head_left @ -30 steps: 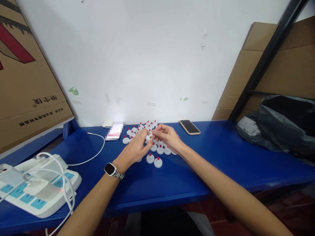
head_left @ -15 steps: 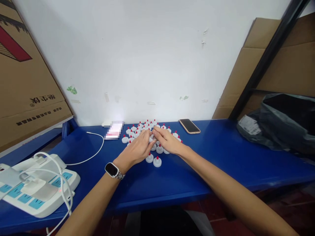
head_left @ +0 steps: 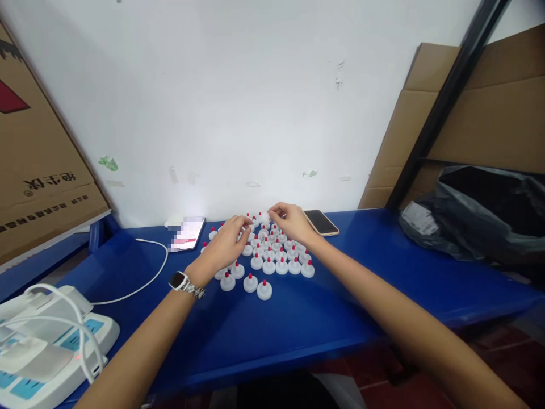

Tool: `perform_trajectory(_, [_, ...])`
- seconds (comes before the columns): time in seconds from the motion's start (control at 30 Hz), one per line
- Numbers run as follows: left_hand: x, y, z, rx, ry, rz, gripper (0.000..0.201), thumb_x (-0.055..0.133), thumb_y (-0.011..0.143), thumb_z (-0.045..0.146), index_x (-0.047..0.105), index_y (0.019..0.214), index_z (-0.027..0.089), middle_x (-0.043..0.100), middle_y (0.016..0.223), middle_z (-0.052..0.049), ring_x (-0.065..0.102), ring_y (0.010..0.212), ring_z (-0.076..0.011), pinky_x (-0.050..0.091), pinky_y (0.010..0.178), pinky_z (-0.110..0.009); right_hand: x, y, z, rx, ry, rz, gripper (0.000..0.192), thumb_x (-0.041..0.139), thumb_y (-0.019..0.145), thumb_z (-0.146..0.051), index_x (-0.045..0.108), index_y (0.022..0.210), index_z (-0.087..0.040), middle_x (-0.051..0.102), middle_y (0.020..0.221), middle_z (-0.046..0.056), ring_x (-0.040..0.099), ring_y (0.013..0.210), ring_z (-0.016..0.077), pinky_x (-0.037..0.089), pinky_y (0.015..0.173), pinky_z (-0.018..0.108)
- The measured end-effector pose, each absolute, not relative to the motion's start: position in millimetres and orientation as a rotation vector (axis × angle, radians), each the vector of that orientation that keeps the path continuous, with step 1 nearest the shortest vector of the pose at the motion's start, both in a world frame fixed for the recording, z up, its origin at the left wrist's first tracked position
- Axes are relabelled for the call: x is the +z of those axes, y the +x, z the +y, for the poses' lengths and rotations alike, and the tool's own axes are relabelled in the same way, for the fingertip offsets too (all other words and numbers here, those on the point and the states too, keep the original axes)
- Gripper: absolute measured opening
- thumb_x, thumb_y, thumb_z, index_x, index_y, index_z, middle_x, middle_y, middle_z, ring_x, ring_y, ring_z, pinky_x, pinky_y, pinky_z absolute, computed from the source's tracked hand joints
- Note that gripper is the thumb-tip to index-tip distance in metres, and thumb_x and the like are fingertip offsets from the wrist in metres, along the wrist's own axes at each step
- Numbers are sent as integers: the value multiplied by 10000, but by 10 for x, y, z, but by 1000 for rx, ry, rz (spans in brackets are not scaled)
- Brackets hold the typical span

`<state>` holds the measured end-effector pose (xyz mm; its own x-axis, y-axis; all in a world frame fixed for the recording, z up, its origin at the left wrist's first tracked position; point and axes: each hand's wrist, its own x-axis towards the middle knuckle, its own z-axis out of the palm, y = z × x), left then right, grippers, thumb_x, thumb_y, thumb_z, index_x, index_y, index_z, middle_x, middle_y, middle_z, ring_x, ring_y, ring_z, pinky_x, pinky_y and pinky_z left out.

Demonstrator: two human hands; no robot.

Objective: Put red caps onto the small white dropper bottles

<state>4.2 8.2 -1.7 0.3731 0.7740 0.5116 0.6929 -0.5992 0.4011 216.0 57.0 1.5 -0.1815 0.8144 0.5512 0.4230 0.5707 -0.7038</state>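
On one blue tabletop (head_left: 332, 307), near a white wall (head_left: 255, 102): cluster of round white plastic caps with red tips (head_left: 281, 268), upward of thirty; exact count lost under the hands. Most visible ones upright, tips up, close together; three sit in a loose row on the near side.

Two bare hands. Left hand (head_left: 230, 244) over the cluster's left part, fingers loosely bent, thumb near forefinger; can't tell whether it has hold of anything. One watch with metal band (head_left: 179, 280) on that wrist. Right hand (head_left: 293, 221) at the far side, fingers half curled, thumb and fingertips close beside a blurred white piece (head_left: 263, 218); grip unclear.

Phones, two: one lit phone (head_left: 191, 233) left of the cluster, one dark-screened phone with pale rim (head_left: 322, 223) just beside the right hand. One white power strip (head_left: 104, 335), far left.
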Motion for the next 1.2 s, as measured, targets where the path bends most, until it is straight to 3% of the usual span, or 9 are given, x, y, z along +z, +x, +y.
perform_trajectory(0.23, [-100,-52,59,987,2511,1485,293,388,993,385,619,995,205,631,991,-67,582,948,-237,454,842,-383,-74,1913,895,249,-1301,-2117,214,546,881,-243,733,967,-187,752,905,59,667,841,177,455,792,267])
perform_trajectory(0.37, [-104,-252,51,918,2491,1516,435,308,1011,444,635,851,206,645,858,-55,587,861,-228,442,781,-360,-88,1833,867,84,-1440,-2329,225,513,874,-223,737,869,-197,751,920,70,654,928,217,379,920,353])
perform_trajectory(0.57, [-91,-347,81,896,2473,1503,319,469,946,457,654,856,212,684,883,-46,608,844,-224,442,733,-332,-12,1803,980,21,-1448,-2508,212,535,861,-272,734,844,-200,745,893,68,632,967,250,314,961,424])
perform_trajectory(0.77, [-107,-349,85,861,2473,1458,294,479,939,426,665,853,214,699,860,-41,633,821,-223,448,740,-339,70,1860,909,143,-1424,-2447,267,532,880,-337,704,1049,-221,738,959,55,631,929,222,353,925,395])
perform_trajectory(1.03, [-113,-334,60,827,2445,1445,268,498,928,408,667,876,206,697,896,-43,632,831,-216,457,741,-341,9,1980,600,-16,-1457,-2488,236,609,835,-395,741,844,-199,731,926,100,555,1058,299,322,951,437])
perform_trajectory(1.2, [-115,-279,31,838,2461,1450,276,480,942,411,650,873,204,674,908,-46,625,850,-217,468,774,-356,50,1885,645,142,-1652,-2383,145,660,775,-316,737,761,-195,743,883,82,625,952,253,348,936,407])
